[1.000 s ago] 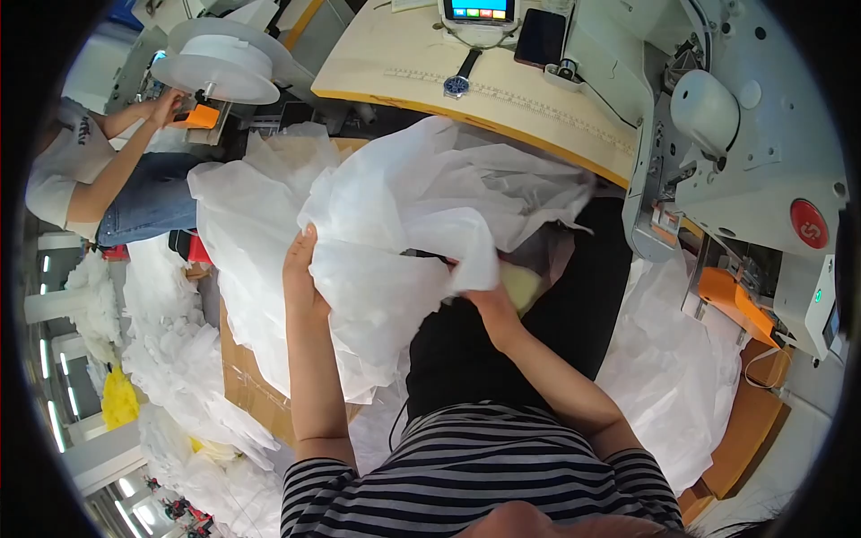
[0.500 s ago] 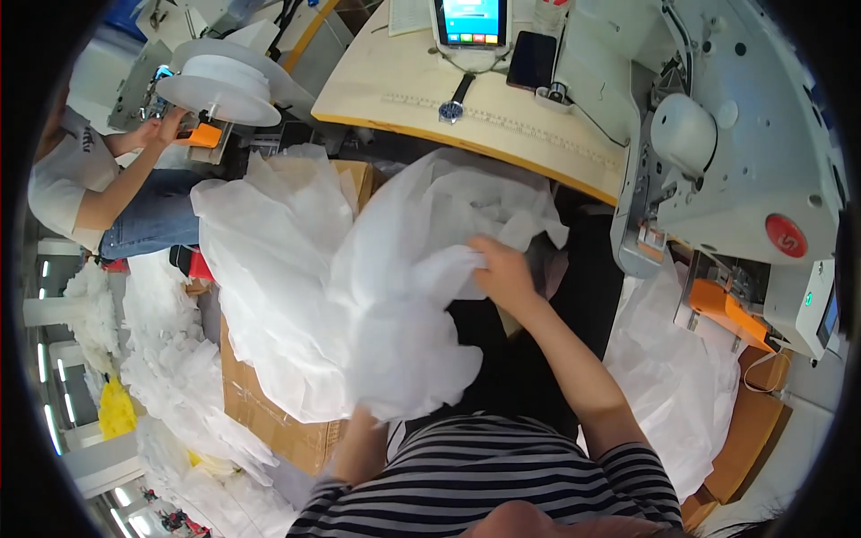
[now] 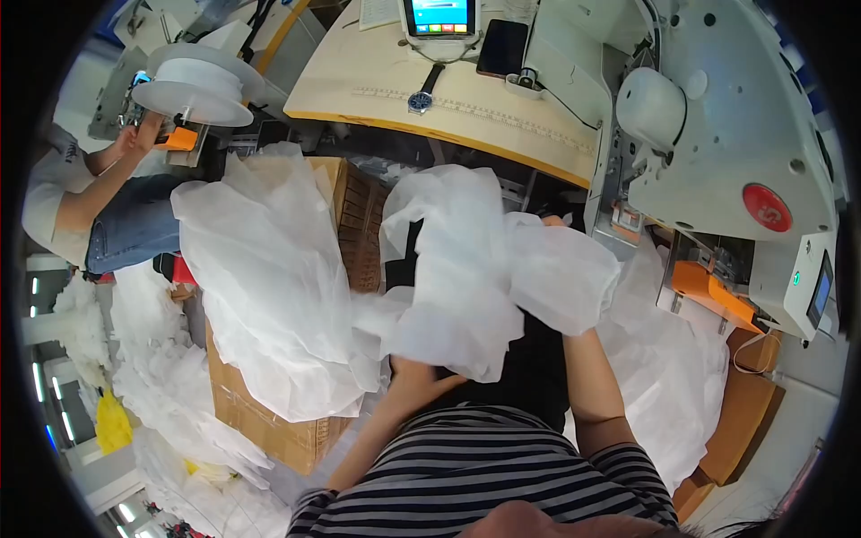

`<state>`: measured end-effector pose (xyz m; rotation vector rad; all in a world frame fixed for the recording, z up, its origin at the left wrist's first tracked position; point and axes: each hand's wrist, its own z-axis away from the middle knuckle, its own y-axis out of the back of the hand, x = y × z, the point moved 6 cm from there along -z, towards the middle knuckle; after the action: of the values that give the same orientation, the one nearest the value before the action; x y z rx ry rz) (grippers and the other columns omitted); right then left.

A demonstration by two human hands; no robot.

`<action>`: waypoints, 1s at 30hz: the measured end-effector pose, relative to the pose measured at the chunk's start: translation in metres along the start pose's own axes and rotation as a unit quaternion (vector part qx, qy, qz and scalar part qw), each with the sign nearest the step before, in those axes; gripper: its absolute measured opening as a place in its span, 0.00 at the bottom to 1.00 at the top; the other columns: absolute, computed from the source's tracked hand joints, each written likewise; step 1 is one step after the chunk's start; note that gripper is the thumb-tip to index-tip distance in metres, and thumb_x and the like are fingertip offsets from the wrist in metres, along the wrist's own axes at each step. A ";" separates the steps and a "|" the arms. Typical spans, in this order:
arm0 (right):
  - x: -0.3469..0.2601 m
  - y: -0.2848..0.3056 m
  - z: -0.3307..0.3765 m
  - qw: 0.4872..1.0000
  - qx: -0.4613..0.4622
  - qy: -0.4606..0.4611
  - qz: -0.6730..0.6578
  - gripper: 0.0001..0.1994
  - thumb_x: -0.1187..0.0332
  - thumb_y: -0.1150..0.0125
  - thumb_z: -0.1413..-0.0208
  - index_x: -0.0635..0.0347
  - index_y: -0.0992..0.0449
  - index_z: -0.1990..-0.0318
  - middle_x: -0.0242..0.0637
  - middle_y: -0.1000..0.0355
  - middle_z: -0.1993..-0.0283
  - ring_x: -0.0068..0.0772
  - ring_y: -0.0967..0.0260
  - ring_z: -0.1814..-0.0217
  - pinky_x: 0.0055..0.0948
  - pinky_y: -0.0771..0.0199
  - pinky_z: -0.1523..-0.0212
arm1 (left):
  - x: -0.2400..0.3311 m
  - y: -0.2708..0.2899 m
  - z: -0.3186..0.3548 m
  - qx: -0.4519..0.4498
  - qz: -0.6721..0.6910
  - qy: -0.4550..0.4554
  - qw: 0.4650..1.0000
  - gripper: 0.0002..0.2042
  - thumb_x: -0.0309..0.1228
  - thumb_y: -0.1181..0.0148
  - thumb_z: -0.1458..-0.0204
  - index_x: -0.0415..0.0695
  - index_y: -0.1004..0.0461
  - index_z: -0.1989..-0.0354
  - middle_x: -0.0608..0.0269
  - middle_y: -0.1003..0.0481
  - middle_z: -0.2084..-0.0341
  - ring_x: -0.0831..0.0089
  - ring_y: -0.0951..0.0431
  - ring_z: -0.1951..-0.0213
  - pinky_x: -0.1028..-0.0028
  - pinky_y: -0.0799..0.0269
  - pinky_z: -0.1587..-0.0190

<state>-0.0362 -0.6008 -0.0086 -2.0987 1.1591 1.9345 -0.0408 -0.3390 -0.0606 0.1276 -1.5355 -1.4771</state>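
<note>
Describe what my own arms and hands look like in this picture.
Both arms have short sleeves with black and white horizontal stripes; below them, the forearms are bare. The left hand is ungloved where it shows. The right hand is mostly hidden, with only ungloved fingertips visible.

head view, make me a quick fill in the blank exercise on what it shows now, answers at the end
The white cloth over the lap hides ____ of the right hand than of the left hand.
In the picture, the phone lies to the ____ of the watch.
The colour of the round badge on the machine is mainly ____.

Missing words: more; right; red.
</note>
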 end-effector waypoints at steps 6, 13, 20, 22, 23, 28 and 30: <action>0.045 0.017 0.002 0.986 -0.009 -0.136 0.100 0.13 0.71 0.41 0.57 0.58 0.29 0.61 0.44 0.29 0.71 0.43 0.30 0.69 0.33 0.29 0.66 | -0.045 0.014 -0.015 -0.049 0.265 0.118 0.956 0.33 0.43 0.41 0.53 0.38 0.40 0.41 0.45 0.40 0.41 0.52 0.44 0.38 0.57 0.49 0.38; 0.092 0.020 0.042 0.977 -0.116 -0.108 0.145 0.14 0.72 0.42 0.58 0.57 0.28 0.59 0.46 0.28 0.68 0.48 0.28 0.65 0.39 0.29 0.61 | -0.059 0.103 0.021 0.314 0.490 0.110 0.806 0.30 0.38 0.44 0.49 0.35 0.42 0.41 0.46 0.43 0.40 0.60 0.45 0.37 0.64 0.49 0.37; 0.024 0.013 0.041 0.913 -0.116 0.104 0.376 0.20 0.73 0.38 0.60 0.56 0.30 0.54 0.40 0.31 0.54 0.43 0.35 0.48 0.41 0.37 0.47 | -0.081 0.125 0.056 0.562 0.211 0.255 0.758 0.28 0.34 0.44 0.49 0.34 0.43 0.41 0.46 0.45 0.40 0.62 0.45 0.38 0.66 0.49 0.38; 0.014 -0.018 0.057 0.942 -0.193 0.131 0.241 0.21 0.71 0.37 0.61 0.55 0.30 0.54 0.39 0.32 0.54 0.42 0.36 0.48 0.41 0.39 0.46 | -0.061 0.091 0.073 0.493 0.039 0.083 0.865 0.21 0.31 0.43 0.50 0.36 0.36 0.49 0.47 0.36 0.48 0.61 0.35 0.45 0.63 0.40 0.45; 0.015 -0.037 0.067 0.947 -0.264 0.143 0.111 0.22 0.70 0.36 0.61 0.55 0.30 0.54 0.38 0.33 0.54 0.40 0.38 0.47 0.41 0.41 0.45 | -0.037 0.070 0.046 0.291 -0.015 -0.051 0.955 0.18 0.30 0.42 0.51 0.37 0.34 0.52 0.48 0.34 0.55 0.59 0.32 0.52 0.62 0.37 0.51; 0.063 -0.090 0.068 0.924 -0.269 0.170 0.213 0.20 0.66 0.35 0.60 0.54 0.28 0.55 0.35 0.32 0.56 0.39 0.37 0.50 0.40 0.41 0.45 | -0.086 0.006 -0.024 0.088 0.002 0.076 0.993 0.15 0.30 0.40 0.54 0.39 0.30 0.57 0.49 0.29 0.59 0.54 0.28 0.58 0.59 0.32 0.60; 0.086 -0.096 0.072 0.925 -0.321 0.087 0.184 0.18 0.66 0.36 0.59 0.53 0.27 0.57 0.33 0.32 0.58 0.37 0.36 0.52 0.40 0.42 0.44 | -0.088 0.027 -0.044 0.150 -0.091 0.050 0.983 0.16 0.30 0.40 0.54 0.40 0.31 0.57 0.50 0.30 0.57 0.54 0.28 0.56 0.59 0.32 0.58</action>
<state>-0.0491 -0.5363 -0.1406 -2.5468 1.1162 2.6362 0.0494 -0.3055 -0.0954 0.5253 -1.6899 -1.3461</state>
